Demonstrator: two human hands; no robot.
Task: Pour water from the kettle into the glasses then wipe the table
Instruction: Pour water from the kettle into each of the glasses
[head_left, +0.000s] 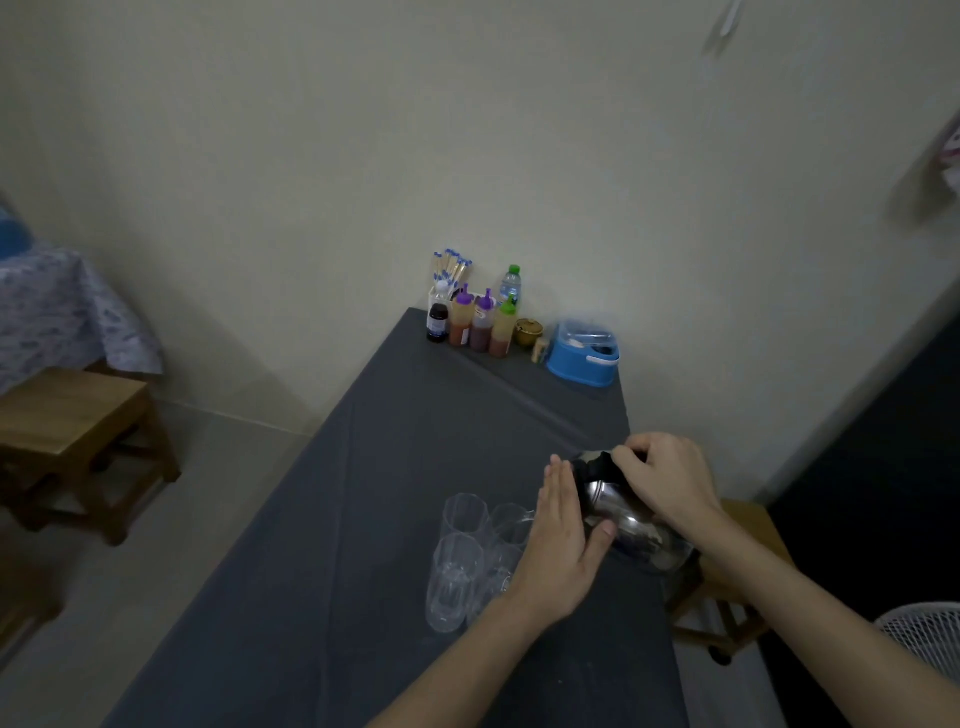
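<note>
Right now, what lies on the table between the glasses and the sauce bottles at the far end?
Nothing: the head view shows only bare dark tablecloth between the glasses and the sauce bottles.

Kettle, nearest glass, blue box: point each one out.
kettle (618, 512), head view, on its shiny steel side.
nearest glass (451, 582), head view, on its clear wall.
blue box (579, 361), head view, on its front wall.

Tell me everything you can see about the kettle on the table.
The kettle looks like shiny, mirror-like steel with a rounded body and a black top and handle. It sits tilted toward the clear glasses near the right edge of the dark grey tablecloth. The right hand grips the black handle at its top; the left hand lies flat against its side. Its spout is hidden.
</note>
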